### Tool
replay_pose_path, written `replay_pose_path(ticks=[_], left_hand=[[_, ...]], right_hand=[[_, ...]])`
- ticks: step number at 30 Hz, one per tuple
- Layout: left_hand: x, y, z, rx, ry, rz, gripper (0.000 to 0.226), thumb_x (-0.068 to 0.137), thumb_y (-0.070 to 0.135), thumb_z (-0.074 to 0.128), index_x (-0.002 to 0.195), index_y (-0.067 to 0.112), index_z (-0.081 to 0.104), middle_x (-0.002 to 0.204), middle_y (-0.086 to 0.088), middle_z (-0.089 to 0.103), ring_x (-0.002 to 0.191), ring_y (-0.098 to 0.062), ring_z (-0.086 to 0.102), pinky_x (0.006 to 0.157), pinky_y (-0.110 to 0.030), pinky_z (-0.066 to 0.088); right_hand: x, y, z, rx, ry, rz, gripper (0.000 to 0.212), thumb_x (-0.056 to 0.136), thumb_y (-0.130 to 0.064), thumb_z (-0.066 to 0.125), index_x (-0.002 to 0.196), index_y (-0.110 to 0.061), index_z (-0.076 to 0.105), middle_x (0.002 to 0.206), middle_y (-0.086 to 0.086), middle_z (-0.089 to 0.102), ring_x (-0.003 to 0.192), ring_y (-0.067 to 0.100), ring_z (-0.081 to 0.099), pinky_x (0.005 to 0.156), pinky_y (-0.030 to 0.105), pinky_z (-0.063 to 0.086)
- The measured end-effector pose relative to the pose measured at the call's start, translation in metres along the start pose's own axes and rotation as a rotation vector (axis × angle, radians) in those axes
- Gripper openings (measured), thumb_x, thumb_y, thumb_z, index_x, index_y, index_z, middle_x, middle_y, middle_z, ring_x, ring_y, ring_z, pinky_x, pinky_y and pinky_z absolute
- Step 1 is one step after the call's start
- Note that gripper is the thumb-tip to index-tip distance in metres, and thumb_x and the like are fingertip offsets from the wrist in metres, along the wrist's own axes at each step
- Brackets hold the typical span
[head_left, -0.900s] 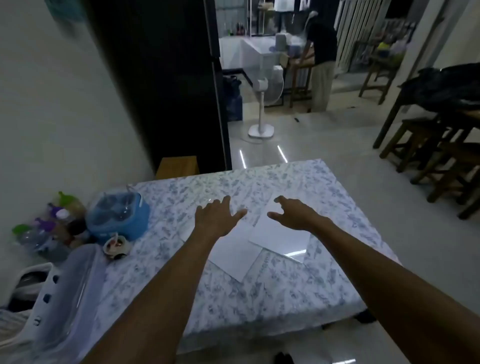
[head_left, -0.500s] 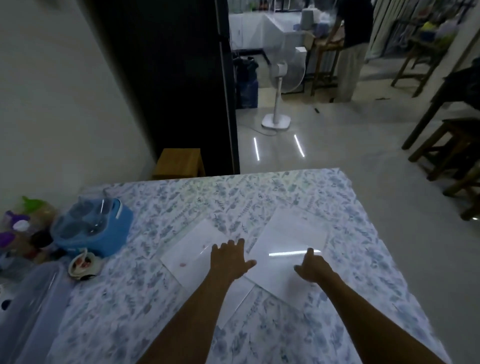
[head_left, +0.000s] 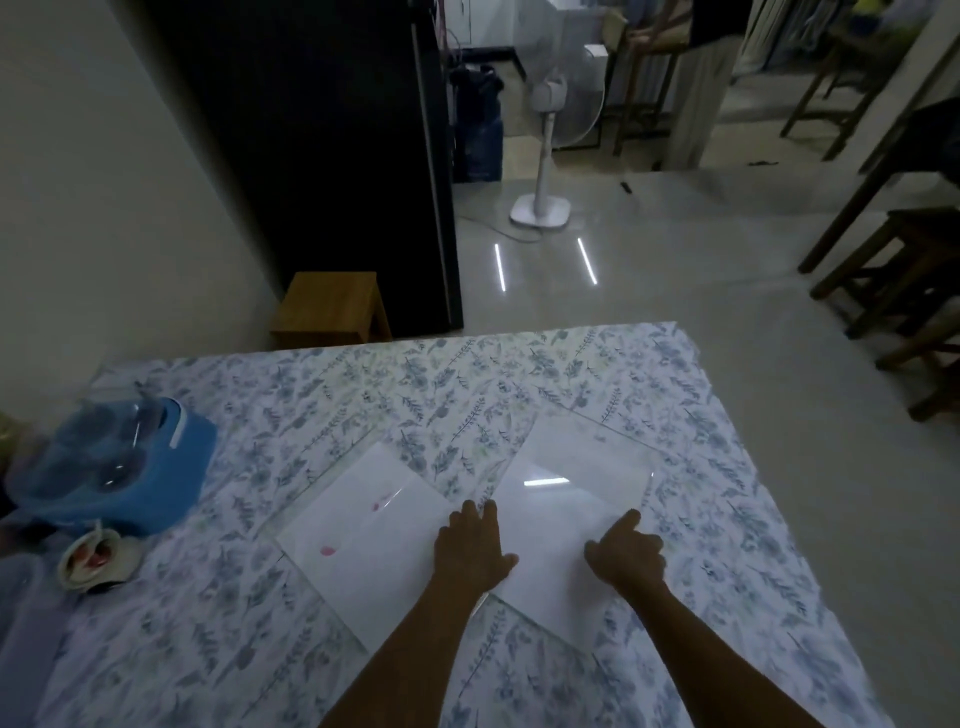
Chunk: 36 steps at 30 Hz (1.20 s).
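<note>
Two white sheets lie side by side on a table with a blue floral cloth (head_left: 519, 384). The left sheet (head_left: 358, 540) carries two small pink marks. The right sheet (head_left: 566, 499) is glossy and reflects a strip of light. My left hand (head_left: 472, 553) lies flat with straight fingers where the two sheets meet. My right hand (head_left: 626, 553) rests on the right sheet near its right edge, index finger pointing forward and the other fingers loosely curled. Neither hand holds anything.
A blue container with a clear lid (head_left: 114, 467) and a small round white object (head_left: 96, 564) stand at the table's left. Beyond the table are a wooden stool (head_left: 332, 306), a dark cabinet (head_left: 322, 156), a standing fan (head_left: 545, 156), wooden stools (head_left: 893, 270) and a person (head_left: 696, 78).
The view has tilted down and closer to the table. Both hands have come down from above the sheets onto them, nearer to me.
</note>
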<state>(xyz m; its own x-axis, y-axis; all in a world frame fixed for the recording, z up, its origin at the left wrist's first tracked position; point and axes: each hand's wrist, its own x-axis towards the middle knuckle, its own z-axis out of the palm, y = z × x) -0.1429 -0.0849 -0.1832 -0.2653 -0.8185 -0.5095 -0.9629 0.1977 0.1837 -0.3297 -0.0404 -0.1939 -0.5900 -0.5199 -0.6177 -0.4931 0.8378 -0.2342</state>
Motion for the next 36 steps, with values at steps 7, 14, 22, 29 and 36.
replay_pose_path(ticks=[7, 14, 22, 29, 36], left_hand=[[0.001, -0.01, -0.006, -0.301, -0.134, -0.061, 0.089, 0.086, 0.045, 0.068, 0.153, 0.019, 0.015, 0.15, -0.022, 0.022, 0.137, -0.043, 0.028, 0.108, -0.05, 0.036], [-0.015, -0.038, -0.012, -0.54, -0.029, -0.081, 0.062, 0.086, 0.02, 0.06, 0.142, 0.014, 0.036, 0.134, -0.017, 0.055, 0.118, -0.032, 0.056, 0.097, -0.034, 0.047], [-0.049, -0.058, -0.043, -0.426, 0.151, 0.099, 0.029, 0.088, -0.004, 0.042, 0.108, -0.002, 0.064, 0.109, -0.022, 0.067, 0.1, -0.033, 0.063, 0.075, -0.024, 0.043], [-0.102, -0.072, -0.056, -0.574, 0.21, 0.35, 0.015, 0.088, 0.002, 0.069, 0.101, 0.006, 0.075, 0.092, 0.001, 0.073, 0.084, -0.01, 0.065, 0.068, -0.008, 0.045], [-0.093, -0.065, -0.091, -0.675, 0.324, 0.377, 0.022, 0.09, 0.035, 0.072, 0.087, 0.012, 0.073, 0.089, -0.006, 0.069, 0.077, -0.01, 0.061, 0.063, -0.014, 0.043]], right_hand=[[0.02, 0.009, -0.005, 0.406, 0.016, 0.057, 0.052, 0.084, -0.013, 0.059, 0.13, 0.002, 0.037, 0.114, 0.024, 0.061, 0.102, 0.04, 0.064, 0.082, 0.043, 0.057], [0.014, 0.023, -0.02, 0.761, -0.05, -0.102, 0.027, 0.082, 0.004, 0.051, 0.101, -0.006, 0.067, 0.075, 0.02, 0.065, 0.055, 0.025, 0.055, 0.048, 0.028, 0.042], [-0.039, 0.035, -0.047, 0.951, -0.194, -0.141, 0.031, 0.087, 0.02, 0.049, 0.103, 0.008, 0.072, 0.084, 0.015, 0.061, 0.069, 0.022, 0.05, 0.065, 0.029, 0.046], [-0.064, 0.061, -0.059, 1.033, -0.226, -0.215, 0.029, 0.088, 0.015, 0.055, 0.104, 0.004, 0.076, 0.116, 0.02, 0.07, 0.108, 0.038, 0.065, 0.103, 0.053, 0.05], [-0.082, 0.042, -0.088, 1.086, -0.184, -0.351, 0.021, 0.091, -0.005, 0.066, 0.11, -0.002, 0.074, 0.115, 0.016, 0.071, 0.108, 0.032, 0.066, 0.097, 0.046, 0.054]])
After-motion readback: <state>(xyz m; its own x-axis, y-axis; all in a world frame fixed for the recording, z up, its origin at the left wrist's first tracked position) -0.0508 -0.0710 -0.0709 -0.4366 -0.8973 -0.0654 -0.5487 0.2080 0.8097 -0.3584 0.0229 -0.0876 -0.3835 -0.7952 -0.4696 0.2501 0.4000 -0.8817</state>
